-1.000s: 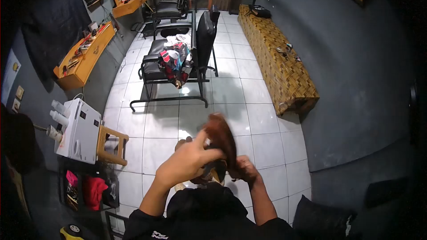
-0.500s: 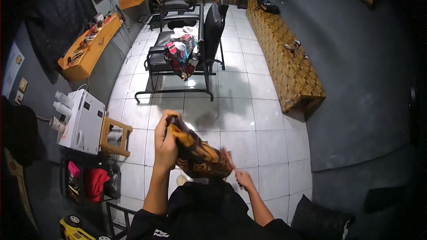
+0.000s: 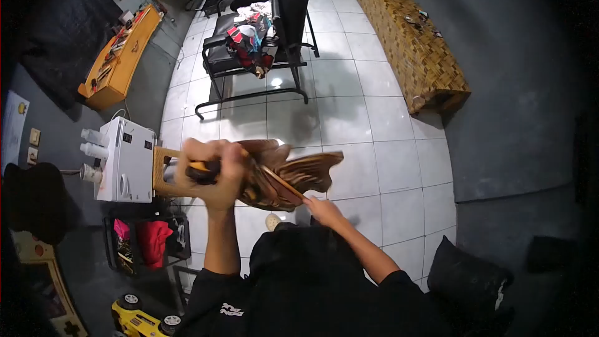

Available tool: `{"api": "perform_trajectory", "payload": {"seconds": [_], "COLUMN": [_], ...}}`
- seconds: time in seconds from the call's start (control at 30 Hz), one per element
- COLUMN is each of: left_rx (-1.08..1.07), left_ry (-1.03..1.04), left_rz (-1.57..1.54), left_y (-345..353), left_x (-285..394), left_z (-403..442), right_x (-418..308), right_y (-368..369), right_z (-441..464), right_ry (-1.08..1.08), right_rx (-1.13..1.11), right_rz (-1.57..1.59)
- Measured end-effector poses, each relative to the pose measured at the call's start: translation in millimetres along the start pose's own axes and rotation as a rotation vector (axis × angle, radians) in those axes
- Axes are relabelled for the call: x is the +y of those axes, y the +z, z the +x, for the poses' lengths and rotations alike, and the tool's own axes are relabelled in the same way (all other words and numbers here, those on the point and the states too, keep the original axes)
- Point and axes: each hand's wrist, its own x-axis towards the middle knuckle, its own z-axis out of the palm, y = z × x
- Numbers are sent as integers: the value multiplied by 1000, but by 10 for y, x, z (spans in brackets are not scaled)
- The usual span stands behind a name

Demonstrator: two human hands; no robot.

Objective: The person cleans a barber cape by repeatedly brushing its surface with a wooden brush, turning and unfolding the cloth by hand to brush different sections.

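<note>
My left hand (image 3: 215, 173) is raised in front of me, its fingers closed around a bunched brown-and-orange patterned cloth (image 3: 309, 171). The cloth hangs out to the right of that fist, its folds smeared by motion. My right hand (image 3: 324, 211) is closed on the lower end of a thin light-brown stick (image 3: 282, 183). The stick slants up and left across the cloth and appears to lie against it. Its far end is blurred near my left hand, so its exact kind cannot be made out.
A black chair (image 3: 292, 12) with a pile of clothes (image 3: 253, 40) stands ahead. Left are a wooden shelf (image 3: 128, 56), a white cabinet (image 3: 133, 162), a black crate (image 3: 181, 237) and a yellow toy car (image 3: 140, 321). A woven bench (image 3: 412, 43) runs along the right wall.
The cloth has swung up and fanned out to the right. My left hand has moved down and left; my right hand has risen, bringing the stick across the cloth. The view has tilted downward.
</note>
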Motion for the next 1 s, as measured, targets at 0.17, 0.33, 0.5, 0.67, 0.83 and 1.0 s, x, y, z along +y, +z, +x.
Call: {"api": "perform_trajectory", "payload": {"seconds": [0.17,0.33,0.5,0.67,0.83,1.0], "left_rx": [58,-357,-269,-380,1,-223], "left_ry": [13,-177,-466,-25,-103,55], "left_rz": [223,160,-552,-136,-268,-772], "left_y": [-180,-186,-189,-189,-308,-541], "left_x": [-86,-51,-326,-214,-175,-135], "left_z": [183,60,-155,-139,-51,179], "right_x": [1551,1564,-73,-753,-211,1446], "right_y": [758,526,-751,-1139,-203,768], "right_z": [-251,-200,-382,-338,74,-129], "right_ry": [379,278,-111,-642,-325,315], "right_rx": [-155,90,45,-96,202,-9], "right_rz": [-213,-39,1354,1044,189,-273]}}
